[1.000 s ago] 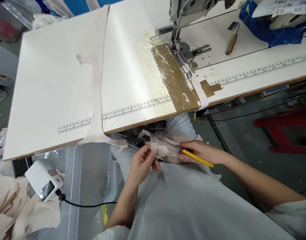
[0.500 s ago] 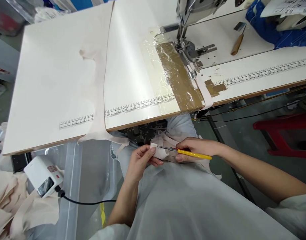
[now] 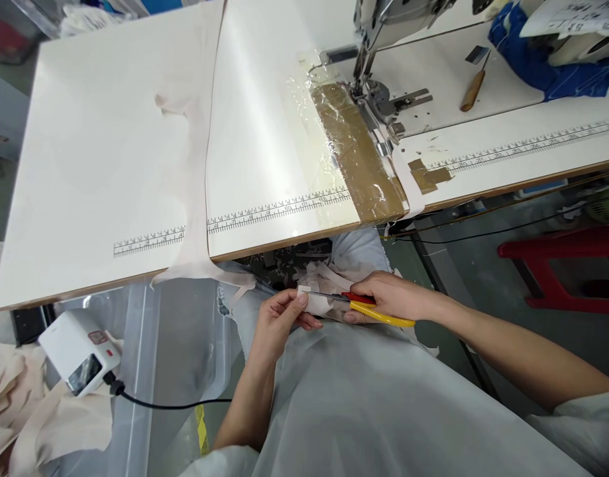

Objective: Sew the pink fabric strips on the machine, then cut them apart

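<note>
Over my lap, my left hand pinches a small whitish piece of fabric between thumb and fingers. My right hand is closed around scissors with yellow and red handles. The scissors' blades point left and lie against the fabric piece, close to my left thumb. Whether they are cutting through it I cannot tell. Beneath and behind the hands, pale pink fabric scraps lie bunched on my lap, partly hidden by my right hand.
Ahead stands a white sewing table with printed rulers and a sewing machine. A pale fabric strip hangs over its front edge. At left, a clear plastic bin holds fabric beside a white device with a cable. A red stool stands right.
The scissors' handles have spread apart, with the red one now showing more above the yellow. My left hand still pinches the fabric in nearly the same place. The view has shifted slightly.
</note>
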`<state>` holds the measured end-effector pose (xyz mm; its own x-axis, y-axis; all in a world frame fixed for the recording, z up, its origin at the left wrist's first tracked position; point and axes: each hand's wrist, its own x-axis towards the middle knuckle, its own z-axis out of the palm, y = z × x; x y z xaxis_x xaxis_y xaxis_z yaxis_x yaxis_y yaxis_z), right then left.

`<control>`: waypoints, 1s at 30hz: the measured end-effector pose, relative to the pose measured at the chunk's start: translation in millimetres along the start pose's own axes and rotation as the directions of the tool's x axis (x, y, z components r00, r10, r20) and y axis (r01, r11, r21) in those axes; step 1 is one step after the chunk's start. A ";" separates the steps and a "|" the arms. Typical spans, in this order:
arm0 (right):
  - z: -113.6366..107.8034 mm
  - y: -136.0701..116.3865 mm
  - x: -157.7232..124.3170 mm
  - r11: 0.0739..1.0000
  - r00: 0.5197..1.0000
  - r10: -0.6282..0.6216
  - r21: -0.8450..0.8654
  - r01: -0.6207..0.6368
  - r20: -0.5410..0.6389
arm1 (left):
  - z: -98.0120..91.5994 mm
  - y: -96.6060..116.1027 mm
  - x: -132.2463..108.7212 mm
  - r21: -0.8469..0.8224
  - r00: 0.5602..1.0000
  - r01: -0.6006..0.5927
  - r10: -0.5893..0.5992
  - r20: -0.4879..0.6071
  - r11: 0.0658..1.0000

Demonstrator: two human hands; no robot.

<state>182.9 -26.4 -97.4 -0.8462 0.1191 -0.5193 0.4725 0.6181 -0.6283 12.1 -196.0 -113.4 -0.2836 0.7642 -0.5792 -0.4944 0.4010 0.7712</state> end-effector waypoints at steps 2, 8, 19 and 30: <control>0.8 -0.6 -0.5 0.999 1.000 0.010 -0.053 -0.011 -0.014 | -0.3 0.4 -0.8 0.004 1.000 -0.002 0.002 0.001 1.000; -0.8 -9.5 1.9 0.982 0.999 -0.026 -0.187 0.016 -0.048 | 1.8 1.6 -2.2 0.032 1.000 0.002 -0.003 0.010 0.999; 6.6 -9.0 5.9 0.989 0.978 -0.046 0.127 0.072 -0.203 | 7.8 -3.2 -2.9 0.099 0.997 -0.018 0.010 0.083 0.995; -12.0 12.2 -61.6 0.818 0.605 0.208 0.476 0.324 -0.769 | -42.3 -1.2 48.7 0.695 0.974 -0.226 0.156 0.164 0.682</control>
<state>237.8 -16.9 -66.1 -0.6030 0.7978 0.0005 0.2298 0.1742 -0.9575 -35.9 -180.6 -153.7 -0.2184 0.8899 -0.4005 0.2985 0.4517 0.8408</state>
